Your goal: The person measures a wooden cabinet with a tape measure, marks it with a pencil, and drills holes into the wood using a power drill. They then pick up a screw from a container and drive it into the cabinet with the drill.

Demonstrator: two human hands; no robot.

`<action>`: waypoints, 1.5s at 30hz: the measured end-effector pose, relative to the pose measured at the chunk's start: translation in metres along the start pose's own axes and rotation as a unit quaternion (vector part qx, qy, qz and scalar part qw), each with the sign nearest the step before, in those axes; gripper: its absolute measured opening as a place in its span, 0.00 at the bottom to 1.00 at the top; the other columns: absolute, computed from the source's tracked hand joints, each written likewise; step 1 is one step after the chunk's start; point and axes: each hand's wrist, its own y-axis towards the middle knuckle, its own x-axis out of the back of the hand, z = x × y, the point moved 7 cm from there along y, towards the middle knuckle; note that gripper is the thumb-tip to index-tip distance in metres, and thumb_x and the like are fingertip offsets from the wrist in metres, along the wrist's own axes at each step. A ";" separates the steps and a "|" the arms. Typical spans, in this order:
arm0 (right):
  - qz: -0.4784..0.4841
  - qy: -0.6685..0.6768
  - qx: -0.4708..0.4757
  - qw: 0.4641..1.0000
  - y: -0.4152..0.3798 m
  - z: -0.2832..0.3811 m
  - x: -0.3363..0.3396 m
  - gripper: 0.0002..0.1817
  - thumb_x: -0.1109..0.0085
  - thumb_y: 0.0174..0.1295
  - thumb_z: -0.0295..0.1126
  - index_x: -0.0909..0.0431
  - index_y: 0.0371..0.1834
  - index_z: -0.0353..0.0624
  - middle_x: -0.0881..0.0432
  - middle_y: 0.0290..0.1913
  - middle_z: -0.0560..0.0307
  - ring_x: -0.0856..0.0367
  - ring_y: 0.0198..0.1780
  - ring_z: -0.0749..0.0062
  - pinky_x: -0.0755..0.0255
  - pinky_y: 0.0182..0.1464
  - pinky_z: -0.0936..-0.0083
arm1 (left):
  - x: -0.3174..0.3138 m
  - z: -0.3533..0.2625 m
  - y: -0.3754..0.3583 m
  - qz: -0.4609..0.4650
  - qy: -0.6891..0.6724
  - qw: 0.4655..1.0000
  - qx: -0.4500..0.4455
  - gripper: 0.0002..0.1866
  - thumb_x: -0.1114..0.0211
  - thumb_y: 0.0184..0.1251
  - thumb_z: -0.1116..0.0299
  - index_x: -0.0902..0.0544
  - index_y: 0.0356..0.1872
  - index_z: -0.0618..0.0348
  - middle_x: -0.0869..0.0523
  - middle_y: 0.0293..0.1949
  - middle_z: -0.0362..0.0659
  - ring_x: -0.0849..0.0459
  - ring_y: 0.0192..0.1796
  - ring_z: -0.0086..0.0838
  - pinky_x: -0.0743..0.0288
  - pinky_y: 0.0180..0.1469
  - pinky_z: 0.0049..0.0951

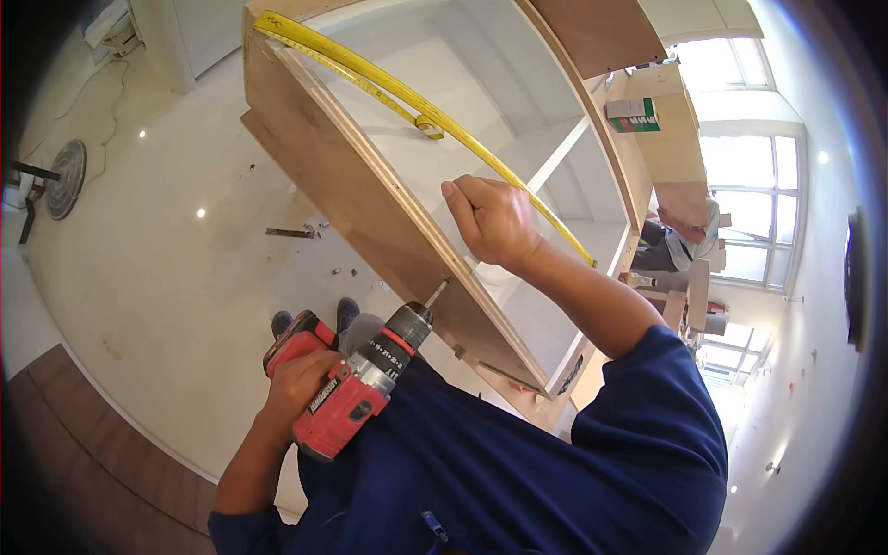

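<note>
My left hand (298,387) is closed around the handle of a red and black cordless drill (356,388). The drill's bit (437,294) points up and right, its tip at the outer face of a wooden side panel (370,208) of an open cabinet. Over the panel's edge, my right hand (499,220) is curled into a fist, thumb uppermost; whatever it may hold is hidden. Behind that hand, a yellow strip like a measuring tape (407,92) arches across the cabinet's white interior (462,55), with a curled end inside.
A green and white box (633,115) sits on the wood at right. Farther back, another person (671,245) is partly visible near the windows. Dark scraps (291,233) lie on the pale floor. A round grey disc (67,178) stands at far left, and brown boards (83,444) lie lower left.
</note>
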 end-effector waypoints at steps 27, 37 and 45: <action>0.003 -0.007 -0.006 1.000 -0.004 0.000 -0.002 0.21 0.43 0.72 0.39 0.26 0.20 0.41 0.23 0.18 0.48 0.24 0.21 0.45 0.31 0.26 0.55 | -0.020 0.013 -0.010 0.100 0.021 0.972 0.211 0.12 0.29 0.62 0.67 0.15 0.46 0.55 0.12 0.37 0.46 0.12 0.41 0.40 0.18 0.44 0.35; -0.069 0.107 0.013 0.992 -0.022 0.005 0.016 0.16 0.36 0.67 0.44 0.15 0.31 0.42 0.16 0.28 0.50 0.16 0.36 0.53 0.25 0.43 0.57 | 0.006 -0.005 -0.041 0.007 0.146 0.989 0.000 0.13 0.28 0.59 0.68 0.14 0.45 0.55 0.11 0.39 0.45 0.11 0.41 0.41 0.17 0.44 0.36; -0.135 -0.018 0.006 0.991 -0.103 0.050 0.009 0.15 0.32 0.56 0.35 0.17 0.45 0.42 0.19 0.52 0.53 0.24 0.61 0.54 0.28 0.62 0.59 | 0.039 0.011 -0.122 -0.073 0.063 0.980 0.176 0.11 0.29 0.62 0.68 0.14 0.42 0.63 0.10 0.35 0.47 0.10 0.37 0.39 0.18 0.44 0.36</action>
